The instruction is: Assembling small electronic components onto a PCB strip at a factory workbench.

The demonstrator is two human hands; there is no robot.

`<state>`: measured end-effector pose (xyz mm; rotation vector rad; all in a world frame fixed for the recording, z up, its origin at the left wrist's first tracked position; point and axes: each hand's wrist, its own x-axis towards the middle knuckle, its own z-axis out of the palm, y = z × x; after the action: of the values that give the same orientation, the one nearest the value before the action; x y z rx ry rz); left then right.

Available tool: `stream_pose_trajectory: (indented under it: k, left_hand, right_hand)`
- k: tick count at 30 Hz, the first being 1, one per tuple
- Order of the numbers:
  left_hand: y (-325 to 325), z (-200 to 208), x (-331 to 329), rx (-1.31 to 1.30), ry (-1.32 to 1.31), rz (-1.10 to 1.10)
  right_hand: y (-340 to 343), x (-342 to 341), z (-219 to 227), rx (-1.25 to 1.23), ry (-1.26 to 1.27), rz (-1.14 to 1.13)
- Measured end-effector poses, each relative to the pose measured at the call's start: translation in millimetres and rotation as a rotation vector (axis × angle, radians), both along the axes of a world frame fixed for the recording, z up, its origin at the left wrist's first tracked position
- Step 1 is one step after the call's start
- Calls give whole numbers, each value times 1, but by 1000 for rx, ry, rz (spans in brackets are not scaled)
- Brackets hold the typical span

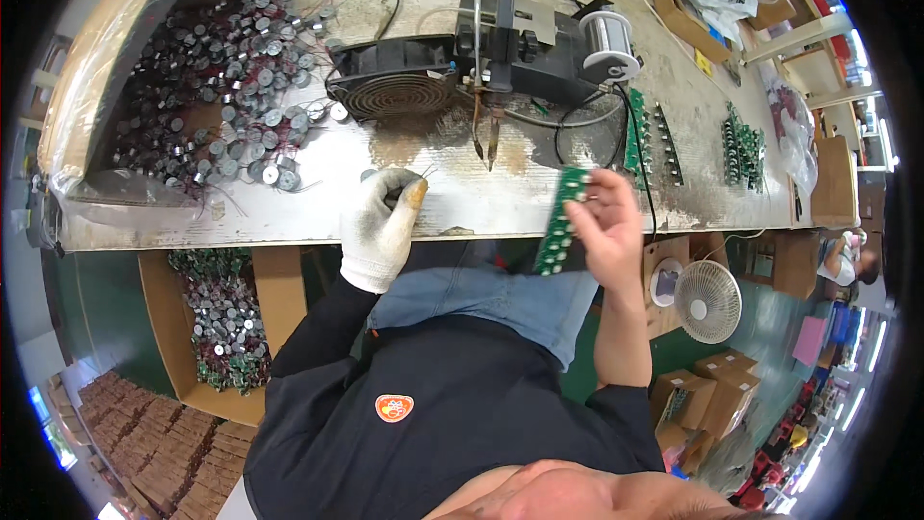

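Note:
My left hand point(380, 226), in a white work glove with a stained thumb tip, is closed in a pinch over the bench's front edge. Thin wire ends point(429, 171) stick out past its fingertips. The rest of what it holds is hidden in the glove. My bare right hand point(608, 226) grips a long green circuit board strip point(555, 231) between thumb and fingers, tilted over the bench edge. Between and beyond my hands stands a soldering machine point(520, 48), its iron tip point(494, 140) pointing down and a solder wire spool point(608, 39) on its right.
Many small round silver parts with dark red wires point(231, 87) are heaped at the left. A black fan point(395, 82) sits beside the machine. More green boards point(635, 135) lie at right, near a black cable point(650, 173). Below the bench are a filled carton point(279, 299) and a white fan point(707, 300).

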<state>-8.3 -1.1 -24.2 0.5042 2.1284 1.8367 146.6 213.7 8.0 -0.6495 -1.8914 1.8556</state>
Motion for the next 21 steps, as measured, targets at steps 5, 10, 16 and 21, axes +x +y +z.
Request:
stream_pose_trajectory:
  k: [5, 10, 16, 21]
  left_hand:
    - [7, 5, -1, -37, 20, -44]
    - [13, 5, -3, -14, -47, -87]
    - [22, 12, -2, 29, -285, -162]
    - [28, 18, -4, 116, -487, -208]
  right_hand:
    - [-9, -12, -21, 142, -140, 127]
    - [-14, -26, -11, -4, -138, 186]
    - [-29, -31, -16, -272, -126, 238]
    - [-37, -35, -20, -271, -109, 240]
